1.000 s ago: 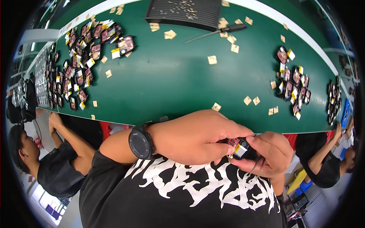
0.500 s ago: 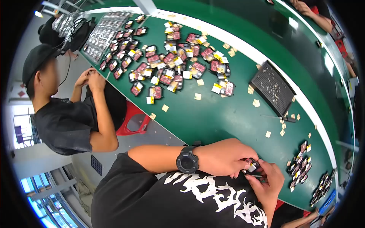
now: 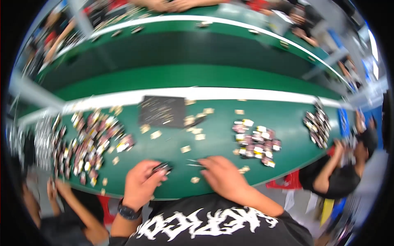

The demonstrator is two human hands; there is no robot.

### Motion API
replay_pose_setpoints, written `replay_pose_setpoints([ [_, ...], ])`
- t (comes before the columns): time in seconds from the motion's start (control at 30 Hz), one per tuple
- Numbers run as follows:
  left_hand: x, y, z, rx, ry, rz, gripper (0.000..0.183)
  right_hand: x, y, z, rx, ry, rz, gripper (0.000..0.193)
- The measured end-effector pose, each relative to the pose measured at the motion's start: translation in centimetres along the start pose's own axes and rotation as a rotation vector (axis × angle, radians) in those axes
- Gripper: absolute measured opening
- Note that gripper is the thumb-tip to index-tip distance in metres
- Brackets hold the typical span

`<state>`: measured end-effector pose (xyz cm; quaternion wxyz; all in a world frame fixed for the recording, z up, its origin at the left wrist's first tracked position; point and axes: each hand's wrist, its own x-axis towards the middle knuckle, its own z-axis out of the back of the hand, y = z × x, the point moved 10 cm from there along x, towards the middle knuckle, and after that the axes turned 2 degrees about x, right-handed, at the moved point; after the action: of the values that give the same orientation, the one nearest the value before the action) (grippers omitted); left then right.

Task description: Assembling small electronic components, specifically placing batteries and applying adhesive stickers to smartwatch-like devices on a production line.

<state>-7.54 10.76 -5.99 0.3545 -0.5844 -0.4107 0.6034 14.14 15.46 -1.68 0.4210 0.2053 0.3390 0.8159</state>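
Observation:
My left hand [image 3: 141, 182], with a black watch on its wrist, pinches a small black device [image 3: 163, 167] between thumb and fingers over the near edge of the green table. To its right, my right hand [image 3: 223, 176] is closed on thin metal tweezers [image 3: 193, 162], whose tips point left toward the device without touching it. Motion blur hides the device's details. Just below the tweezers lies a small beige paper square [image 3: 195, 179].
A black tray [image 3: 178, 117] holding tiny slender pieces lies ahead, beige squares around it. Piles of small labelled devices spread at the left [image 3: 92, 139], right of centre [image 3: 257, 141] and far right [image 3: 317, 125]. Co-workers sit on both sides and across a white-edged divider [image 3: 230, 93].
The view has swung right to face the table straight on. My hands, close together on the device before, are now apart: the device in the left, the tweezers in the right.

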Motion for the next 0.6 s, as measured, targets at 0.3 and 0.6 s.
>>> replay_pose_setpoints([
  [0.3,0.3,-1.1,-14.2,0.222,0.43,0.099,0.038,-4.8,0.1,3.9,0.09,-0.065,0.197,0.051],
  [0.6,-0.5,-2.1,-22.8,0.202,0.633,0.118,0.042,-13.3,-4.0,12.1,-0.066,-0.443,0.143,0.043],
])
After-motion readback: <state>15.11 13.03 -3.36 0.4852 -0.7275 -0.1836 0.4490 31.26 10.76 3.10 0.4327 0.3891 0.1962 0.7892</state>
